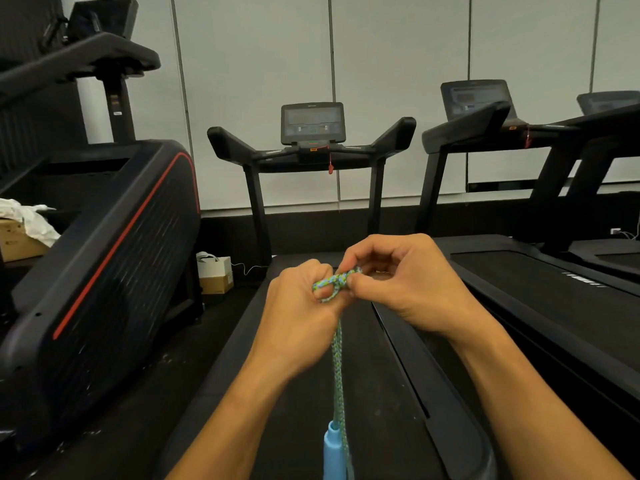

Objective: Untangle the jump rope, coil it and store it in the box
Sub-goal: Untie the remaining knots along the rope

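Blue handle (331, 452) hangs low | both hands pinch rope knot (337, 281) | left hand (304, 310), right hand (394, 282) touching

treadmill belt (304, 393) open below, stepper (104, 254) left

Braided woven jump rope (337, 358), smooth plastic handle (332, 452)

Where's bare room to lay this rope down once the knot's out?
Bare treadmill belt lies under both wrists, between its side rails. The neighbouring belt on the right is bare too. Crowded: left hand and right hand pinch the rope knot; the handle hangs below.
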The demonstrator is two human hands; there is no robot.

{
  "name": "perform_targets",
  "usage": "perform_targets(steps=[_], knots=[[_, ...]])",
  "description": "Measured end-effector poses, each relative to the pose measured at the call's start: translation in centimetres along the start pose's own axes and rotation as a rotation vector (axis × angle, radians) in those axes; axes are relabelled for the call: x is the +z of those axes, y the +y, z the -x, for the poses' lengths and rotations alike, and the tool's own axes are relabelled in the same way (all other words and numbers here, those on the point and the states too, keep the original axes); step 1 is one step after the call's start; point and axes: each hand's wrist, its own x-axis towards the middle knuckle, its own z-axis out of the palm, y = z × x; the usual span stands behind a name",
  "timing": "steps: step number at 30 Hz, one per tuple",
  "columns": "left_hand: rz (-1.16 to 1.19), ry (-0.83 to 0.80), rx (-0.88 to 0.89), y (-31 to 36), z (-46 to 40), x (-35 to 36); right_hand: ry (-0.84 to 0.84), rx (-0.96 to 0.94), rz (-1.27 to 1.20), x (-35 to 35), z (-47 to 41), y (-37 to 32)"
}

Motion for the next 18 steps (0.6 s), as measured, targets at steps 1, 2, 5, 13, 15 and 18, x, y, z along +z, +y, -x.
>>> perform_targets(steps=[1,2,5,13,15,18], knots=[[0.002,0.008,0.005,0.1,0.0,0.1,0.0,-0.002,-0.001,0.1,0.0,-0.1],[0.007,0.022,0.001,0.1,0.1,0.2,0.002,-0.001,-0.005,0.1,0.0,-0.1],[0.045,0.028,-0.037,0.5,0.1,0.3,0.017,-0.003,-0.014,0.1,0.1,0.2],[0.326,-0.112,-0.118,1.9,-0.4,-1.3,0.004,0.062,-0.275,-0.2,0.3,0.1],[0.353,-0.094,-0.134,2.0,-0.4,-1.3,0.0,0.056,-0.275,0.0,0.3,-0.1],[0.316,-0.06,-0.145,1.2,-0.4,-0.9,0.002,0.038,-0.181,0.4,0.2,-0.1]])
